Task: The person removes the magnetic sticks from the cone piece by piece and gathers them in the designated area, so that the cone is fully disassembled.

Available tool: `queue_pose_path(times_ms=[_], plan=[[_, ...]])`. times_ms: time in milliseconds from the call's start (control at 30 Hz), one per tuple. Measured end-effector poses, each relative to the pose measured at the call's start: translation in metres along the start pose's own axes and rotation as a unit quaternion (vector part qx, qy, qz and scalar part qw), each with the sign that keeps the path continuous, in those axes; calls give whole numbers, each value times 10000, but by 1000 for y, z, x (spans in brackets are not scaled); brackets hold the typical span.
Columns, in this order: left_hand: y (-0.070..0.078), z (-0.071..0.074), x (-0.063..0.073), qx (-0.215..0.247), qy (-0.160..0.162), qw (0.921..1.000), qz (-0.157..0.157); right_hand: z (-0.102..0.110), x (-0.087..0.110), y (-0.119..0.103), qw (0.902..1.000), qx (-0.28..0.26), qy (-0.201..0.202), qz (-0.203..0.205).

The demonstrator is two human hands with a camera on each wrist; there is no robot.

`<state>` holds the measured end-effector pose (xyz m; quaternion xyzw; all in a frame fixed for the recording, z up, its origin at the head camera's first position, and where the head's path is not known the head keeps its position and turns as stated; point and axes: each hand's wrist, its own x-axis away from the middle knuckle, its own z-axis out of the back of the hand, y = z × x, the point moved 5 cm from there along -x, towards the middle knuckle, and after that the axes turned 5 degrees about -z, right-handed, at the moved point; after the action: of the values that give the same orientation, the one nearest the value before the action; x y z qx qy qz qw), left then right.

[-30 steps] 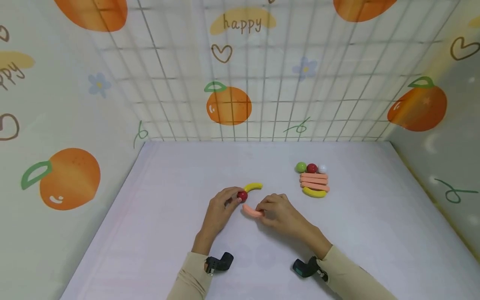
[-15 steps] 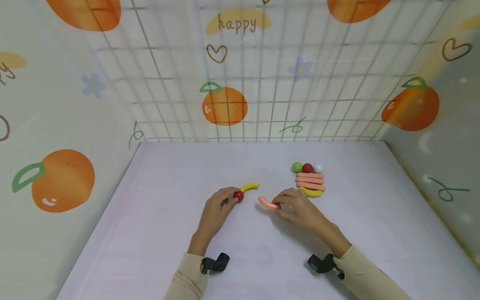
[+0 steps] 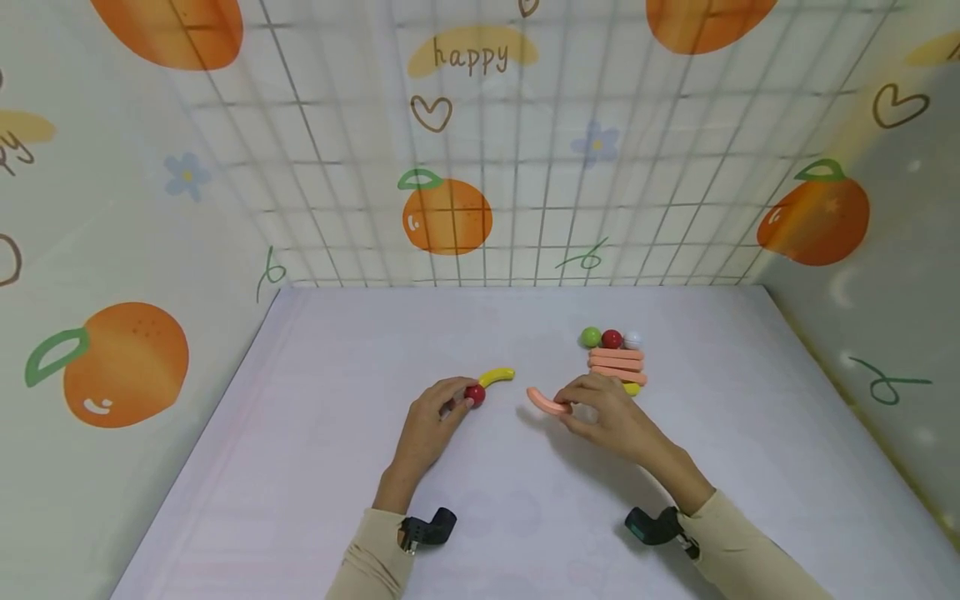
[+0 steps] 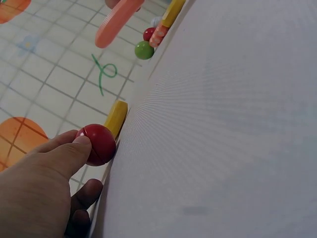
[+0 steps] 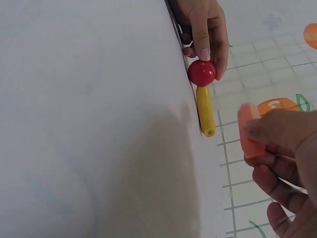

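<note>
My left hand (image 3: 427,421) pinches a red ball (image 3: 476,395) between thumb and fingers at the table surface. Touching or nearly touching that ball is a curved yellow stick (image 3: 498,377), which lies on the table. In my right hand (image 3: 613,421) a curved pink stick (image 3: 546,401) is pinched by one end, raised off the table with a shadow below. The right wrist view has the pink stick (image 5: 250,130) under the thumb, and the red ball (image 5: 201,73) at the tip of the yellow stick (image 5: 205,111).
Farther right lie a green ball (image 3: 591,337), a second red ball (image 3: 612,339) and a white ball (image 3: 633,339) in a row. Below them are several straight pink sticks (image 3: 617,364) and another yellow piece (image 3: 632,389), partly hidden by my right hand. Patterned curtains stand behind the table (image 3: 300,467).
My right hand has lifted the pink stick from beside the red ball and carried it to the right, now covering part of the far yellow piece. The left hand stays on the red ball.
</note>
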<state>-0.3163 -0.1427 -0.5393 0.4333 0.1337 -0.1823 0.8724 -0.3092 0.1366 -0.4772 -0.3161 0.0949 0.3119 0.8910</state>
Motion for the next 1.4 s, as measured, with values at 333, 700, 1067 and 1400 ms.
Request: queue_pose_path(times_ms=[333,700,1067,1400], plan=[[0,0,1,-72,-2,10000,28,7,4,5,9999,25,125,105],[-1,1,1,-63,36,9999,-87,15,6,6,9988,125,289,365],[-1,0,0,-55,58,9999,-140,19,7,8,9987,183,300,367],[0,1,0,-61,-46,9999,78,23,12,12,9987,328,279,279]])
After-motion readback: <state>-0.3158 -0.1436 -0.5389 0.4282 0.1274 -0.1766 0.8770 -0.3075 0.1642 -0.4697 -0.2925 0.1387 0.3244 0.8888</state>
